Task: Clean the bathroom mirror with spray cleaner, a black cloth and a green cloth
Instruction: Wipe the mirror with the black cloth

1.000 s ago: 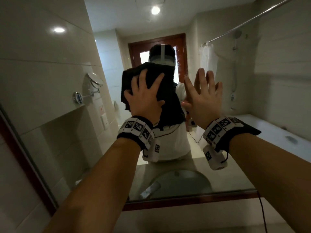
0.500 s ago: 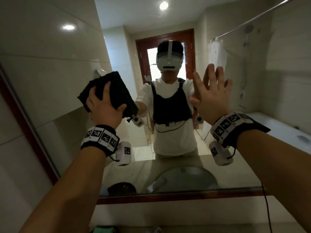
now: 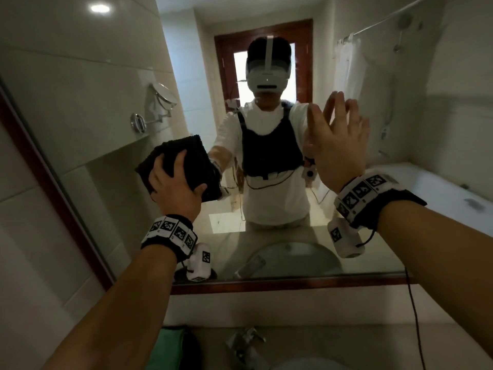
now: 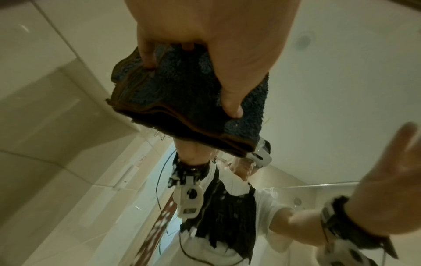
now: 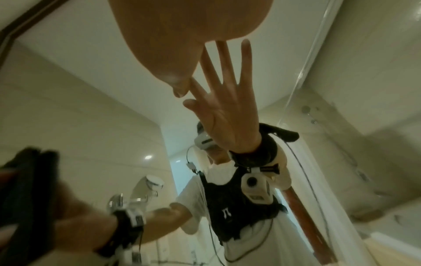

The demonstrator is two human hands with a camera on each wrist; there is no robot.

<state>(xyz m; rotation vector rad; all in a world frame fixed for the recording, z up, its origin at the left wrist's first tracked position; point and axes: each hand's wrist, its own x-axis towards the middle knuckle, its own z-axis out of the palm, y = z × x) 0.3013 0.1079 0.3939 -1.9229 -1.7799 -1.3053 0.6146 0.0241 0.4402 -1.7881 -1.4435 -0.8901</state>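
My left hand point(image 3: 173, 182) grips a folded black cloth point(image 3: 186, 156) and holds it against the lower left of the mirror point(image 3: 400, 129). In the left wrist view the thumb and fingers point(image 4: 232, 100) curl round the black cloth point(image 4: 182, 111). My right hand point(image 3: 338, 145) is held up with straight, spread fingers, flat against the glass right of the reflected person; its fingertips meet their reflection in the right wrist view point(image 5: 182, 54). A green cloth point(image 3: 165, 348) lies on the counter by my left forearm. No spray bottle is in view.
The mirror's dark wooden frame point(image 3: 66, 209) runs along the left and bottom edges. Below it are a chrome tap point(image 3: 245, 340) and the rim of a basin point(image 3: 306, 365). A cable point(image 3: 416, 329) hangs from my right wrist.
My left hand has carried the black cloth from the mirror's middle over to the left and then down. The right hand has stayed on the glass. The head view has tipped downward.
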